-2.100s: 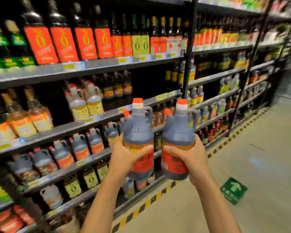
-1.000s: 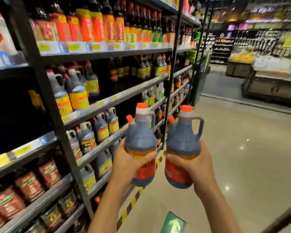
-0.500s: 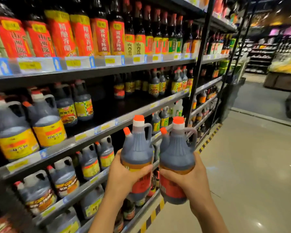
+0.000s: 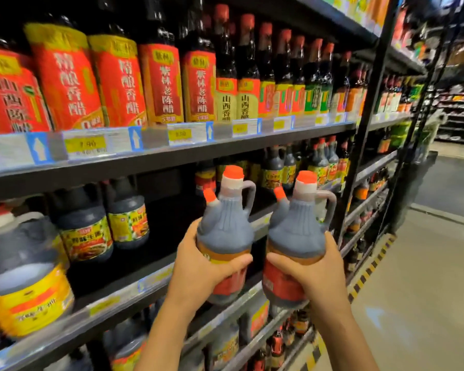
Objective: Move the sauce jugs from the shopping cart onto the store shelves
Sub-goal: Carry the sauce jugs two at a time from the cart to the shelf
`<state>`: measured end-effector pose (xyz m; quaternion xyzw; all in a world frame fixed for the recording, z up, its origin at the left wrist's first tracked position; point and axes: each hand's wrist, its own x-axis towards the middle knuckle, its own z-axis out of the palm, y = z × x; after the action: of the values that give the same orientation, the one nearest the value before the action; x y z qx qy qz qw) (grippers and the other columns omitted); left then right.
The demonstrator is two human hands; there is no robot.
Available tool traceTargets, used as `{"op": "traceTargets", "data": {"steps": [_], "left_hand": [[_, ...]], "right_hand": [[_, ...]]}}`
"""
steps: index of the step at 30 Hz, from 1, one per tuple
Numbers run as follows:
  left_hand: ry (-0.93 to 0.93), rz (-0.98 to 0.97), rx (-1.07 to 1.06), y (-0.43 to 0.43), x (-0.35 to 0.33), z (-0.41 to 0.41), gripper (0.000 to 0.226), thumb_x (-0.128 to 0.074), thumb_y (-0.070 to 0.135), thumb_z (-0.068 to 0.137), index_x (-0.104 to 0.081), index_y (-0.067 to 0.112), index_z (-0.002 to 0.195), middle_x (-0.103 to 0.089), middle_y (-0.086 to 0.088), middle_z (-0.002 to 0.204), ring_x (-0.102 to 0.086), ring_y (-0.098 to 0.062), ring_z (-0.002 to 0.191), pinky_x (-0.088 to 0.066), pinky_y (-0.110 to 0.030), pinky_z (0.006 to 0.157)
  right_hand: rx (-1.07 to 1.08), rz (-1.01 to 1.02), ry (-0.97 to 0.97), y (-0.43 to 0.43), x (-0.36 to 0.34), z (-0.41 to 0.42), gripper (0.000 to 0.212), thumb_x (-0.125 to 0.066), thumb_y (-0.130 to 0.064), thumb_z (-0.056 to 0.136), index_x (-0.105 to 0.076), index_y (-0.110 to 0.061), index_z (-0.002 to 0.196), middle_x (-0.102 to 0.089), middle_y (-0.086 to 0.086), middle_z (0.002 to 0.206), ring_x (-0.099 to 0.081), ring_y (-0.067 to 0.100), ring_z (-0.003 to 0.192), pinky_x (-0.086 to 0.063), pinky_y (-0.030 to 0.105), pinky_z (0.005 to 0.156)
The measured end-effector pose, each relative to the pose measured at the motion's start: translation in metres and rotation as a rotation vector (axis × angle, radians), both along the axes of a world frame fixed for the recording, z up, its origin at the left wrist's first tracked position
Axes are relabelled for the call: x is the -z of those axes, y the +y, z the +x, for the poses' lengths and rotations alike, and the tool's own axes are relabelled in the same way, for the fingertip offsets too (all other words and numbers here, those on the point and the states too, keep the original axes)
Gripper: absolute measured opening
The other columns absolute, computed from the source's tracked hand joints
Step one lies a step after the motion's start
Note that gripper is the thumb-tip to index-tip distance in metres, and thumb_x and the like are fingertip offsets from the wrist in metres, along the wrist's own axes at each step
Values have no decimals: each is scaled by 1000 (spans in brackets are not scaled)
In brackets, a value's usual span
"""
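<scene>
Dark metal store shelves (image 4: pixel 172 156) fill the left and centre of our view, running away down a pale aisle floor (image 4: pixel 426 290) edged with yellow-and-black striped tape (image 4: pixel 364 279). A row of tall red-labelled bottles (image 4: pixel 65 76) lines the upper shelf above its price tags (image 4: pixel 180 133); on the shelf below stand dark, yellow-labelled jugs, the largest (image 4: pixel 24 277) at the far left. In front of that lower shelf's edge, off any shelf, we hold two sauce jugs upright and side by side in the air, close together but just apart. Our left hand (image 4: pixel 198 269) grips the left jug (image 4: pixel 225 231) around its belly, thumb (image 4: pixel 233 263) curled across the front at the top of the label, the other fingers wrapped behind it and hidden. Our right hand (image 4: pixel 319 274) grips the right jug (image 4: pixel 298 231) the same way, thumb (image 4: pixel 281 263) pressed across the front and the remaining fingers out of sight round the back. Both handles point right, clear of our fingers. Each jug carries a main orange cap (image 4: pixel 233 171) and a smaller orange spout cap (image 4: pixel 209 195).
</scene>
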<state>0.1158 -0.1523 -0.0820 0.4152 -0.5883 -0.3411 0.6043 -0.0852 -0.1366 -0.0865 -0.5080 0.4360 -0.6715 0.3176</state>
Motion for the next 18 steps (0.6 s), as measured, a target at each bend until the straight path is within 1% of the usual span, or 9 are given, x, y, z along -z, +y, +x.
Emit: {"op": "traceTargets", "data": {"steps": [4, 6, 7, 9, 10, 12, 14, 16, 18], "left_hand": [[10, -48, -100, -32, -11, 13, 86, -93, 35, 43, -58, 28, 121, -71, 18, 110, -67, 1, 100, -53, -11, 75], [6, -70, -155, -46, -12, 19, 89, -98, 37, 43, -58, 29, 122, -71, 16, 112, -67, -1, 102, -53, -12, 76], [-1, -81, -185, -53, -12, 21, 88, -97, 38, 44, -58, 31, 121, -70, 17, 113, -67, 0, 102, -53, -12, 76], [-30, -96, -255, -67, -14, 25, 81, -93, 42, 43, -58, 39, 116, -69, 22, 111, -66, 3, 101, -52, -10, 75], [-48, -96, -293, -74, -14, 26, 77, -93, 44, 43, -59, 44, 112, -69, 24, 109, -66, 5, 100, -52, -8, 74], [-76, -75, -352, -86, -13, 29, 72, -94, 48, 41, -60, 50, 105, -68, 26, 107, -66, 6, 98, -51, -7, 72], [-96, -51, -406, -97, -11, 31, 77, -94, 53, 37, -60, 42, 106, -69, 25, 106, -66, 4, 97, -52, -8, 71], [-124, -45, -441, -105, -8, 30, 77, -96, 50, 38, -61, 35, 105, -70, 23, 104, -67, 3, 96, -52, -8, 71], [-167, -43, -463, -114, -5, 28, 70, -97, 44, 43, -63, 30, 103, -72, 23, 101, -68, 3, 94, -51, -7, 70]], "right_hand": [[-76, -70, -44, -50, -7, 6, 79, -95, -31, 43, -58, -32, 113, -72, -15, 109, -71, 6, 96, -58, 27, 74], [-125, -110, -70, -75, -8, 10, 79, -97, -31, 44, -58, -32, 112, -72, -12, 111, -71, 9, 100, -58, 31, 78], [-148, -132, -74, -87, -8, 12, 79, -98, -33, 44, -57, -32, 111, -72, -11, 111, -71, 9, 101, -57, 32, 79], [-194, -174, -61, -112, -12, 17, 77, -95, -38, 44, -57, -37, 110, -71, -13, 111, -70, 7, 101, -58, 27, 77], [-230, -196, -56, -125, -14, 19, 77, -95, -36, 45, -56, -39, 111, -71, -14, 110, -70, 6, 100, -58, 24, 76], [-306, -233, -44, -151, -16, 21, 80, -99, -27, 47, -56, -36, 114, -72, -12, 110, -70, 9, 101, -58, 27, 78], [-364, -269, -26, -173, -18, 24, 79, -99, -23, 47, -56, -34, 113, -72, -9, 110, -70, 11, 101, -58, 28, 80], [-421, -314, -17, -194, -17, 28, 77, -98, -19, 49, -55, -39, 110, -71, -10, 109, -69, 9, 101, -56, 19, 78], [-476, -341, -6, -212, -14, 31, 79, -98, -16, 49, -55, -42, 110, -70, -12, 110, -69, 7, 101, -54, 15, 77]]}}
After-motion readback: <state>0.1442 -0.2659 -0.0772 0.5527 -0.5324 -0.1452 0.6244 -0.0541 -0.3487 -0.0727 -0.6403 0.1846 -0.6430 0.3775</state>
